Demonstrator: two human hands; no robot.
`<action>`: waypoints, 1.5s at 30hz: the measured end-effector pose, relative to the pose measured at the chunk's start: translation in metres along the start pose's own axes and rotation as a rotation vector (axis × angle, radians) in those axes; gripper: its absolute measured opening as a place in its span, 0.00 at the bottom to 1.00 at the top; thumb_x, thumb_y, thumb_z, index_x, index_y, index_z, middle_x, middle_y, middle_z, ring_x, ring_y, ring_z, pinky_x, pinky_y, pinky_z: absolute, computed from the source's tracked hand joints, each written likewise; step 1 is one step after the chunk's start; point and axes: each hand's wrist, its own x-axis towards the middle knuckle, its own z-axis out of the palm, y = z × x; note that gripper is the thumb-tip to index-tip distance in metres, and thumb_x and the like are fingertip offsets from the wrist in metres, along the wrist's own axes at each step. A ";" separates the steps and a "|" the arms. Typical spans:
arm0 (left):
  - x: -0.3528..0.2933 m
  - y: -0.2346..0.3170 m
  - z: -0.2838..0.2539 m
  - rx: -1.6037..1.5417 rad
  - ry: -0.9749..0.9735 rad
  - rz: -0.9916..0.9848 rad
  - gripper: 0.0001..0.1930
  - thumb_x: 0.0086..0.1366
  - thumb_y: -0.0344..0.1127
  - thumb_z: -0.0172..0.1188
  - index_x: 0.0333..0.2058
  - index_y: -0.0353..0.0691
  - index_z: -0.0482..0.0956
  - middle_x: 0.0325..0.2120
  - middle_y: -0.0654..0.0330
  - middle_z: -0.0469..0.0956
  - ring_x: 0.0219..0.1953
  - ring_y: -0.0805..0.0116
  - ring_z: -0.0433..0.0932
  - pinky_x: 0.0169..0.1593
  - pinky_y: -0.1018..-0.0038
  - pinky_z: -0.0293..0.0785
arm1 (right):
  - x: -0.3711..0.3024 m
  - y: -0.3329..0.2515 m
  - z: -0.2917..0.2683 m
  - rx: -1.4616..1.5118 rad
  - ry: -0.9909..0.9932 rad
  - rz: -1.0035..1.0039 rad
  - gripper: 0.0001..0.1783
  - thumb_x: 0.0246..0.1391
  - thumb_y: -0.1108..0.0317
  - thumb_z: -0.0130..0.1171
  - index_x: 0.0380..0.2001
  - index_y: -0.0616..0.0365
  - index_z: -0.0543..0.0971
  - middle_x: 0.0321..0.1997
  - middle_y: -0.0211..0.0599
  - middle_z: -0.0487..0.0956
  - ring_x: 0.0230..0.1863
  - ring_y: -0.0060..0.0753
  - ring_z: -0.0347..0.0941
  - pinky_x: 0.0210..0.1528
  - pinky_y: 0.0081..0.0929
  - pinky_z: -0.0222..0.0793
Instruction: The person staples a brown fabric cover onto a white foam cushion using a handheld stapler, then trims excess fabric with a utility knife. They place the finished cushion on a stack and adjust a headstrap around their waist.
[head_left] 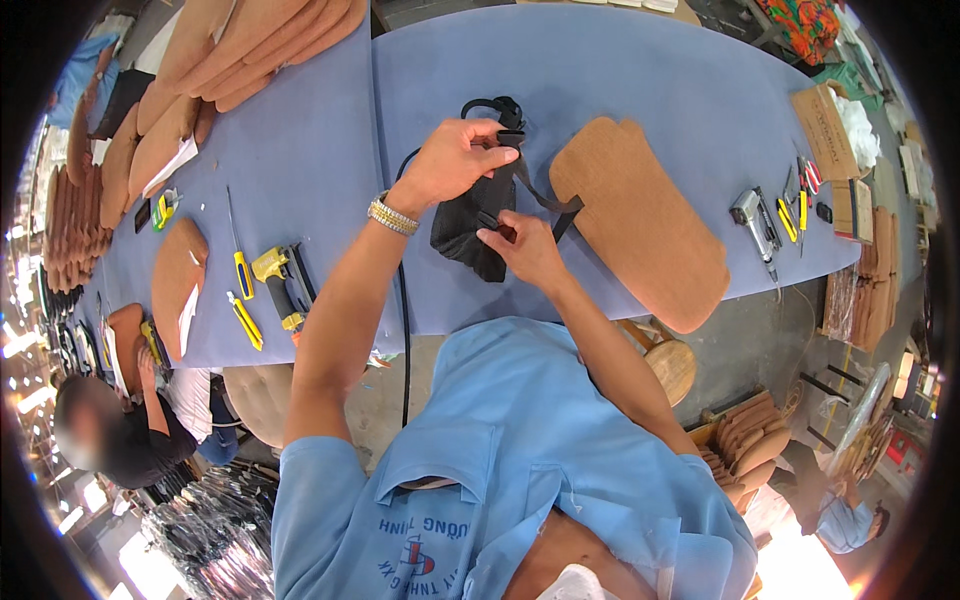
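Note:
A black fabric bag (462, 232) with a strap (548, 202) is in front of me on the blue table (650, 70). My left hand (458, 165) is closed, pinching the bag's upper end between thumb and fingers. Lower down, my right hand (525, 246) pinches a dark clip or edge at the bag's right side, fingers closed. The strap loops out past my right hand toward a brown upholstered panel (640, 225), which lies flat to the right. Beyond my left hand lies a black coiled piece (505, 108); its kind is unclear.
A yellow staple gun (280, 275), screwdriver (242, 270) and yellow cutter (246, 322) lie left. Right are a silver staple gun (757, 225) and pliers (790, 215). Brown panels (255, 50) are stacked far left. A black cable (405, 300) crosses the table edge. A co-worker (130, 430) sits at left.

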 end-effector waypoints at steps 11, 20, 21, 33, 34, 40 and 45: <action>0.001 0.005 -0.002 0.011 -0.065 -0.002 0.14 0.70 0.36 0.67 0.51 0.37 0.85 0.38 0.66 0.85 0.36 0.81 0.79 0.38 0.80 0.74 | 0.009 -0.010 -0.008 0.269 0.137 -0.102 0.15 0.61 0.67 0.70 0.25 0.62 0.76 0.19 0.23 0.69 0.23 0.16 0.61 0.27 0.25 0.60; -0.007 0.014 0.006 0.017 -0.150 -0.075 0.16 0.69 0.34 0.68 0.52 0.37 0.84 0.35 0.66 0.85 0.32 0.81 0.77 0.35 0.79 0.75 | -0.019 -0.044 -0.046 0.163 -0.015 0.251 0.11 0.60 0.64 0.68 0.39 0.61 0.85 0.36 0.38 0.84 0.34 0.23 0.77 0.35 0.28 0.74; -0.007 0.019 0.006 0.006 -0.187 -0.041 0.16 0.68 0.34 0.68 0.53 0.36 0.83 0.34 0.65 0.85 0.32 0.81 0.77 0.35 0.78 0.75 | -0.020 -0.043 -0.053 0.144 0.176 0.102 0.12 0.61 0.63 0.68 0.42 0.61 0.85 0.36 0.38 0.84 0.33 0.23 0.77 0.35 0.28 0.75; -0.022 0.016 0.043 -0.028 -0.100 0.013 0.22 0.66 0.30 0.70 0.55 0.33 0.74 0.35 0.58 0.85 0.35 0.75 0.81 0.39 0.75 0.79 | 0.002 -0.035 -0.076 0.472 0.267 -0.010 0.13 0.68 0.66 0.62 0.50 0.60 0.84 0.36 0.28 0.85 0.36 0.14 0.77 0.33 0.18 0.73; -0.028 0.011 0.044 -0.074 -0.051 0.014 0.23 0.66 0.30 0.70 0.57 0.33 0.73 0.38 0.56 0.85 0.38 0.74 0.83 0.41 0.76 0.79 | -0.001 -0.036 -0.074 0.458 0.249 -0.009 0.12 0.68 0.66 0.62 0.50 0.61 0.83 0.36 0.29 0.85 0.36 0.15 0.77 0.34 0.18 0.74; -0.082 -0.020 0.066 0.021 0.194 0.090 0.31 0.61 0.33 0.75 0.58 0.33 0.70 0.51 0.51 0.82 0.53 0.63 0.83 0.54 0.68 0.80 | 0.004 -0.019 -0.072 0.467 0.447 -0.100 0.09 0.68 0.69 0.62 0.47 0.62 0.80 0.37 0.30 0.86 0.30 0.12 0.72 0.33 0.15 0.67; -0.102 -0.061 0.096 0.251 0.325 0.090 0.26 0.59 0.33 0.75 0.51 0.33 0.72 0.48 0.45 0.83 0.52 0.48 0.84 0.55 0.61 0.80 | 0.007 -0.015 -0.083 0.440 0.473 -0.029 0.11 0.68 0.68 0.61 0.47 0.65 0.79 0.39 0.35 0.87 0.39 0.20 0.80 0.44 0.22 0.75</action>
